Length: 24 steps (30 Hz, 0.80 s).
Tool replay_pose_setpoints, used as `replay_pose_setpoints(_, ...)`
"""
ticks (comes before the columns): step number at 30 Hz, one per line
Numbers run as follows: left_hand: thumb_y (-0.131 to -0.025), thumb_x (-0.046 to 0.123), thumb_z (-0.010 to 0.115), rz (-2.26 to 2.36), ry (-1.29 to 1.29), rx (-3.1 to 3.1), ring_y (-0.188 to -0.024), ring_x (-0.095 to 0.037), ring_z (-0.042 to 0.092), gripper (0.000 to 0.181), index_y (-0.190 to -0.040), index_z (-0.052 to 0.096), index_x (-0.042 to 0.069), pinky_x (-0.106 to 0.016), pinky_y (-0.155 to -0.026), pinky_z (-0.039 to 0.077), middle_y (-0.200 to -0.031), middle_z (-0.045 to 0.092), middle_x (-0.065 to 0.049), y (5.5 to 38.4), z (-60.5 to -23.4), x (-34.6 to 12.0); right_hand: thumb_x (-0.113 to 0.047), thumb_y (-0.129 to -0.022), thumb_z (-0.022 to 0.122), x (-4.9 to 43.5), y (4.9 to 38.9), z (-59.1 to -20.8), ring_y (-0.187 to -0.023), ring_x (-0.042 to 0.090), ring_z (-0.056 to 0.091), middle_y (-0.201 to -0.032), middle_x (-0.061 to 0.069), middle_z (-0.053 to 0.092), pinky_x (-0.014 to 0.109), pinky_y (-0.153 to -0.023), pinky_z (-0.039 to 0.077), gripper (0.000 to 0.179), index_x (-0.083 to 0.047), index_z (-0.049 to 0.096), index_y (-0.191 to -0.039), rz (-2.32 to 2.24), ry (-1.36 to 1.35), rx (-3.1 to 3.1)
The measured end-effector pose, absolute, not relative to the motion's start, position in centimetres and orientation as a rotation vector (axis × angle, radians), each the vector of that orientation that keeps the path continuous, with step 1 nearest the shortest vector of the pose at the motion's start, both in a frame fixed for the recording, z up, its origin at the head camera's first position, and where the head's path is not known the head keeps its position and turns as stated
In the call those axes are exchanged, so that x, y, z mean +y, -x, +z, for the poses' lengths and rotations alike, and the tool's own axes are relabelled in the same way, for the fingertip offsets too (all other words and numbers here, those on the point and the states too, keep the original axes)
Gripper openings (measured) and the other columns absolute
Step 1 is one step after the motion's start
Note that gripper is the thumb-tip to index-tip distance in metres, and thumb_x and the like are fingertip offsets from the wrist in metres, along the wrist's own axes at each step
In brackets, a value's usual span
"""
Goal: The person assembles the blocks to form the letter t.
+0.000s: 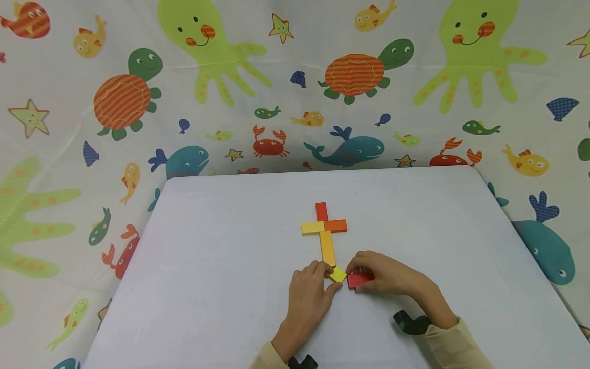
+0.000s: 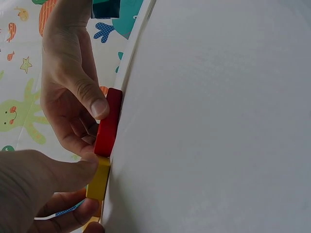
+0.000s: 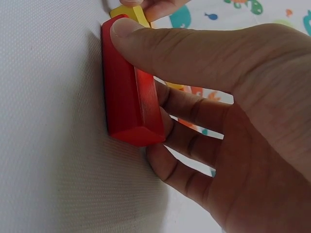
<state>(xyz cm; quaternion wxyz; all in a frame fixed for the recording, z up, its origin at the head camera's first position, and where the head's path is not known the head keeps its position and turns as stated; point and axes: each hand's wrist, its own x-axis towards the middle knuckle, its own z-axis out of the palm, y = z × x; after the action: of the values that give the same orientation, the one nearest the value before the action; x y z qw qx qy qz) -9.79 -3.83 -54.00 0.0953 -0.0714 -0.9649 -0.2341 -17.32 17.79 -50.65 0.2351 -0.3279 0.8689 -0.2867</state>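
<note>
Between the thumb and fingers of my left hand (image 1: pixel 306 297) is a small yellow block (image 1: pixel 338 275), pinched at the table surface. My right hand (image 1: pixel 392 274) holds a red block (image 1: pixel 357 280) just to its right, thumb on the near long side and fingers on the far side. In the left wrist view the red block (image 2: pixel 109 124) appears end to end with the yellow block (image 2: pixel 99 179). Above them stands a cross of blocks lying flat: a red one (image 1: pixel 321 211), a pale yellow one (image 1: pixel 312 228), an orange one (image 1: pixel 335 226) and a long yellow-orange one (image 1: pixel 327 248).
The blocks lie on a white table (image 1: pixel 207 256). Behind and beside it hangs a cloth (image 1: pixel 286 56) printed with sea animals. A dark wrist device (image 1: pixel 412 323) sits at the right wrist, with another (image 1: pixel 303 362) at the left.
</note>
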Motion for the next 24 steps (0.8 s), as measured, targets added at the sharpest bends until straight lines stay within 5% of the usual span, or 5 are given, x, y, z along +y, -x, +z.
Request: replay_pose_setpoints(24,-0.077,0.037,0.093,-0.667,0.188,-2.874,-0.083,-0.009,0.067,0.042,-0.108,0.072,0.019,-0.028,-0.076,0.044,-0.093,0.069,0.007,9.8,-53.5,-4.4,-0.028,-0.089,0.083,18.8,17.4,-50.5,-0.097,0.009,0.057,-0.11,-0.01,0.067,0.024,-0.083,0.053,0.032,-0.025,0.071,-0.118,-0.847,0.848,2.402)
